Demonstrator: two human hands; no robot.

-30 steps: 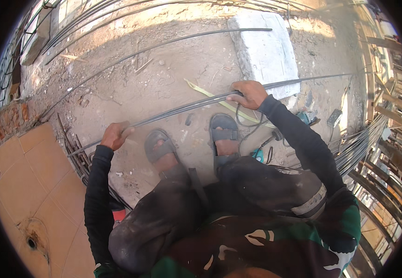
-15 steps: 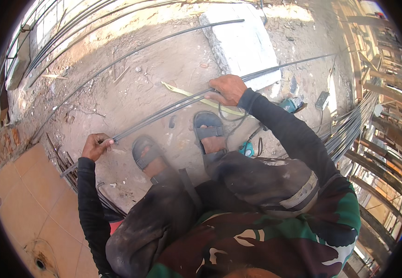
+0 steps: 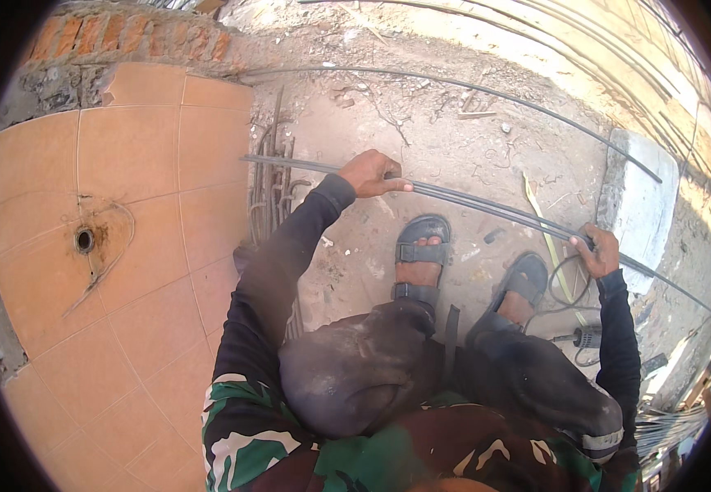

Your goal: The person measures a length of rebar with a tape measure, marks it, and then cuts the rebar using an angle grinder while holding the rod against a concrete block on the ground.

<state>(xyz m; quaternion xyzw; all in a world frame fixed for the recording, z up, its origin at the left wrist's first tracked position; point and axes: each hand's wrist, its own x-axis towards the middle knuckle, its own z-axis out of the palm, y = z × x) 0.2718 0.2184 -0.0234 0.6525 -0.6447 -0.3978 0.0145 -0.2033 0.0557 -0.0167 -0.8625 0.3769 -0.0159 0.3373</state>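
A few long, thin steel rebar rods (image 3: 495, 211) lie side by side across the space in front of my feet, with both hands on them. My left hand (image 3: 372, 174) is closed around the rods toward their left part, thumb along them. Farther right, my right hand (image 3: 600, 252) grips the same rods, fingers curled over them close to a pale concrete slab (image 3: 642, 189). The left ends reach over a pile of bent rebar pieces (image 3: 269, 193); the right ends run past the slab. The exact number of rods held cannot be told.
An orange tiled floor (image 3: 130, 279) with a drain hole lies at left. Another long rod (image 3: 462, 84) stretches across the dirt ahead. Beside my right sandal (image 3: 526, 279) are a yellowish strip (image 3: 542, 217), a cable and a power tool (image 3: 589, 337). More rods (image 3: 675, 430) lie at lower right.
The view has swung left, bringing more of the tiled floor and drain into sight. Both hands still hold the rods; my left hand now sits farther in from their left ends.
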